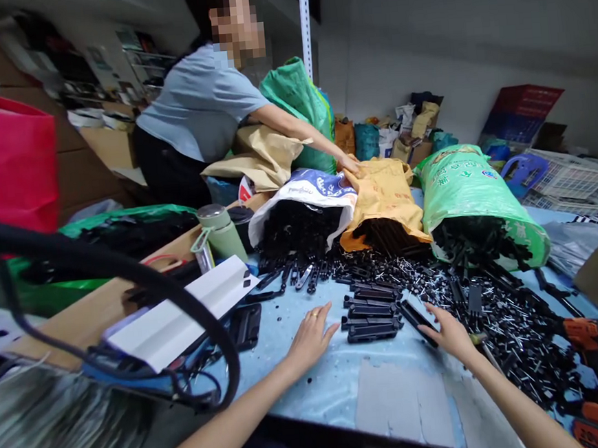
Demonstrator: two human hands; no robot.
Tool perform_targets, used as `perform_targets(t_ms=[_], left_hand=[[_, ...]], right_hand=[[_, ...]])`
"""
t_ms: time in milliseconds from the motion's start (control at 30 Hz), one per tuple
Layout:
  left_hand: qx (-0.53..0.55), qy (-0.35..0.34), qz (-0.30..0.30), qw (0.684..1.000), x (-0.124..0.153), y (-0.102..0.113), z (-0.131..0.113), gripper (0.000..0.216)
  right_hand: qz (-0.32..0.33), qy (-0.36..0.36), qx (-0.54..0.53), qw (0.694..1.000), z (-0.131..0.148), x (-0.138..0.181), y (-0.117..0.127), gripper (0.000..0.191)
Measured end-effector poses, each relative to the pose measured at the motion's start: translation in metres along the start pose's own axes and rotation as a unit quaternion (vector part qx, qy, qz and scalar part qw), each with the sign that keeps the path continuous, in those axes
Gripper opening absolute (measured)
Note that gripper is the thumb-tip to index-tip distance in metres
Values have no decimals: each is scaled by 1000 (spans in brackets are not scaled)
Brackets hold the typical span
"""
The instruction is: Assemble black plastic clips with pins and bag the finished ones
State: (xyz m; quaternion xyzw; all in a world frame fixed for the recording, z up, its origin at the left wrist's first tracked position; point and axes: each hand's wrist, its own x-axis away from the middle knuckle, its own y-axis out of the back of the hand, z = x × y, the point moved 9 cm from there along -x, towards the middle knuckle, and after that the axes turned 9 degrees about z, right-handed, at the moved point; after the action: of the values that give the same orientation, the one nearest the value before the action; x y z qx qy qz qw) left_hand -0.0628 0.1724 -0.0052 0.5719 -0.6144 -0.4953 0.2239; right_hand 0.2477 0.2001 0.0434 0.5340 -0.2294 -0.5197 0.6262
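My left hand (pixel 308 335) hovers over or rests on the blue tabletop with its fingers apart, holding nothing. Beside it lies a stack of long black plastic parts (pixel 372 315), side by side in rows. My right hand (pixel 448 333) grips a similar long black plastic part (pixel 418 319), tilted at the right end of the rows. Behind and to the right of that hand spreads a heap of small black pieces and silver screws (pixel 514 331). Loose black parts (pixel 303 275) lie farther back, in front of the sacks.
Open sacks of black parts stand behind: a white one (pixel 322 188), a yellow one (pixel 387 189), a green one (pixel 472 183). A co-worker (pixel 207 107) reaches to the yellow sack. Orange-and-black power tools (pixel 581 333) lie right. A black cable (pixel 126 265) loops across the left, near a white channel (pixel 182 312).
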Motion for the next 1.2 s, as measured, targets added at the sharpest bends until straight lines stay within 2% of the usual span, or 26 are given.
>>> perform_targets(t_ms=[100, 167, 233, 300, 367, 467, 567, 667, 733, 833, 900, 1000, 1033, 1100, 1167, 1200], left_hand=[[-20, -11, -59, 998, -32, 23, -10, 47], [-48, -14, -122, 991, -72, 54, -23, 52], [-86, -33, -141, 986, -125, 78, -41, 59], [-125, -64, -105, 985, -182, 87, -58, 67], [-142, -68, -58, 986, -232, 85, -62, 65], [-137, -65, -7, 988, -276, 70, -54, 49], [-125, -78, 31, 989, -280, 41, -46, 34], [-77, -103, 112, 985, -257, -3, -45, 28], [-36, -99, 164, 981, -237, -30, -44, 30], [-10, -69, 190, 979, -220, -52, -39, 32], [-1, -55, 193, 980, -217, -57, -37, 32], [13, -40, 196, 980, -217, -57, -37, 34], [17, -37, 197, 980, -216, -56, -38, 35], [24, -31, 198, 979, -213, -53, -39, 36], [32, -31, 200, 979, -207, -51, -41, 36], [37, -31, 201, 978, -204, -50, -42, 36]], right_hand=[[-112, 26, -34, 993, 25, -50, 52, 40], [-151, 37, -66, 986, 45, -101, 80, 43], [-171, 60, -75, 981, 66, -156, 100, 45], [-171, 78, -84, 979, 83, -208, 107, 47], [-160, 81, -91, 980, 92, -252, 102, 49], [-142, 70, -95, 983, 91, -299, 89, 52], [-186, 42, -97, 977, 74, -324, 94, 61], [-252, -13, -95, 963, 50, -338, 117, 78], [-227, -18, -76, 971, 48, -354, 124, 96], [-146, 49, -31, 987, 76, -380, 116, 117], [-100, 91, -26, 990, 103, -391, 100, 110], [12, 103, -24, 994, 139, -397, 58, 75], [23, 91, -13, 995, 147, -396, 49, 64], [-18, 59, 11, 998, 158, -391, 47, 54], [-68, 40, 14, 997, 166, -386, 54, 59], [-59, 43, 3, 997, 170, -384, 53, 62]])
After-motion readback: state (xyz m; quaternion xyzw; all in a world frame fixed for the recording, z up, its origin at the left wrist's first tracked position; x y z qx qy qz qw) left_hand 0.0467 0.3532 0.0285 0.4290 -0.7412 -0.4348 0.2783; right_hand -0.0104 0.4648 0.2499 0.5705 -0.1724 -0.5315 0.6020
